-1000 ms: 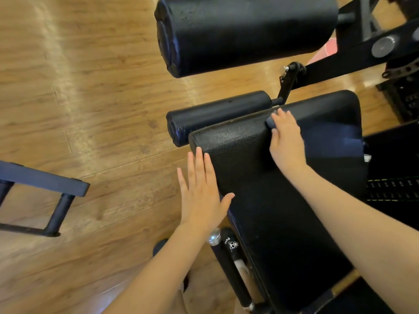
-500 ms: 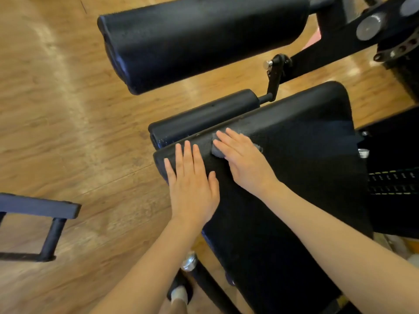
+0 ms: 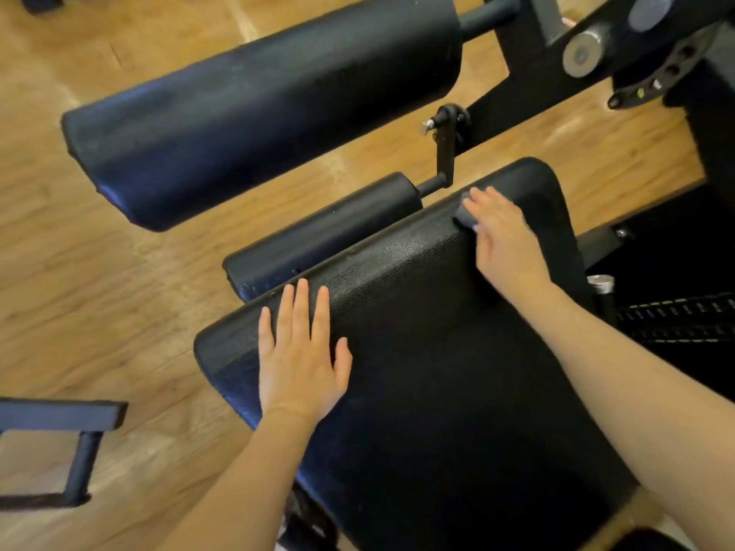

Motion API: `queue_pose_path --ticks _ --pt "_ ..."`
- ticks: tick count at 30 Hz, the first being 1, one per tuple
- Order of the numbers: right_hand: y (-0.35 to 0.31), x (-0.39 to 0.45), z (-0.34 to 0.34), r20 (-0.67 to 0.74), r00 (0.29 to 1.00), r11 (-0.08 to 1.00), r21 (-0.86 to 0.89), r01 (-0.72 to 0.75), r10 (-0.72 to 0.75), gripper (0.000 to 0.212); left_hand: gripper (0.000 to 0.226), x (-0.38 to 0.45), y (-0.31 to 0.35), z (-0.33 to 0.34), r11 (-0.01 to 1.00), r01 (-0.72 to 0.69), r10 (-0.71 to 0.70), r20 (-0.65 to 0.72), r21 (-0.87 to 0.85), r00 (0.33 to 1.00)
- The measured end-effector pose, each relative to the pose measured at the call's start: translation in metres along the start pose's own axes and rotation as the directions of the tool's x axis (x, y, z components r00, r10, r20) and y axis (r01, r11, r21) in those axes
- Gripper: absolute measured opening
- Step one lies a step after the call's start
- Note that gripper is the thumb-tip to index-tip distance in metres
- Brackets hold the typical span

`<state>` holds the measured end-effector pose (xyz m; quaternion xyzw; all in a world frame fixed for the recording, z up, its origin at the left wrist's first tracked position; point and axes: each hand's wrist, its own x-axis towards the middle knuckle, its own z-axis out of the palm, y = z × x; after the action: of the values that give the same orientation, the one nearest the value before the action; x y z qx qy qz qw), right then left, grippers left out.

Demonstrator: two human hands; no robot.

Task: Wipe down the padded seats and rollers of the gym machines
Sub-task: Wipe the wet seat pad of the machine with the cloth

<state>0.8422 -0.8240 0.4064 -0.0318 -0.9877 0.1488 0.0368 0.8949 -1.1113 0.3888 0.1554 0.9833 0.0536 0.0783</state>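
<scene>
A black padded seat (image 3: 437,351) fills the middle of the view, with a textured front edge. My left hand (image 3: 300,351) lies flat on its left front part, fingers straight. My right hand (image 3: 503,236) presses a small dark grey cloth (image 3: 465,216) onto the seat's far edge, fingers flat over it; most of the cloth is hidden under the hand. Beyond the seat, a thin black roller (image 3: 322,236) sits just past the edge, and a thick black roller (image 3: 258,113) hangs higher up.
The machine's black frame arm (image 3: 557,69) and an adjustment lever (image 3: 445,149) stand at the upper right. A weight stack area (image 3: 676,316) lies right of the seat. Another machine's black bar (image 3: 59,417) juts in at the lower left over the wooden floor (image 3: 99,292).
My right hand has slid the cloth along the seat's far edge from the left side to the right. My left hand has moved slightly further onto the pad. The camera has leaned closer.
</scene>
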Motion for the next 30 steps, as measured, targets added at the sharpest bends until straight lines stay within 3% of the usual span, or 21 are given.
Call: queue_pose_path --ticks 6,10,15,20,22,26,28,30 --pt "0.056 0.044 -0.021 0.046 0.994 0.995 0.012 -0.102 0.101 0.038 0.065 0.001 0.0 0.001 1.0 0.009 -0.009 0.011 0.01 1.0" --pt "0.049 0.061 -0.02 -0.027 0.967 0.966 0.038 -0.254 0.255 0.033 0.065 0.002 0.0 0.002 1.0 0.011 -0.011 0.013 0.01 1.0" --pt "-0.012 0.044 -0.012 0.129 0.985 0.987 0.122 0.101 -0.116 0.03 0.064 0.002 0.002 -0.002 0.999 0.033 -0.033 0.007 0.007 0.999" --pt "-0.012 0.044 -0.005 0.232 0.938 0.964 0.126 0.234 -0.258 0.038 0.065 0.002 0.003 -0.001 0.999 0.038 -0.038 -0.007 0.029 0.999" --pt "0.021 0.057 -0.01 0.192 0.961 0.978 0.109 0.179 -0.198 0.033 0.065 0.002 0.003 -0.001 0.998 0.04 -0.04 -0.011 0.043 0.999" --pt "0.075 0.088 -0.025 0.133 0.987 0.991 0.087 -0.098 0.085 0.026 0.065 0.003 0.004 -0.001 0.998 0.037 -0.037 -0.008 0.047 0.999" --pt "0.073 0.094 -0.021 0.127 0.972 0.979 0.013 -0.203 0.2 0.027 0.066 0.003 0.003 0.0 0.998 0.045 -0.045 0.001 0.054 0.999" --pt "0.044 0.088 -0.017 0.07 0.973 0.974 -0.081 -0.214 0.219 0.027 0.067 0.002 0.003 0.001 0.997 0.049 -0.049 0.007 0.056 0.999"
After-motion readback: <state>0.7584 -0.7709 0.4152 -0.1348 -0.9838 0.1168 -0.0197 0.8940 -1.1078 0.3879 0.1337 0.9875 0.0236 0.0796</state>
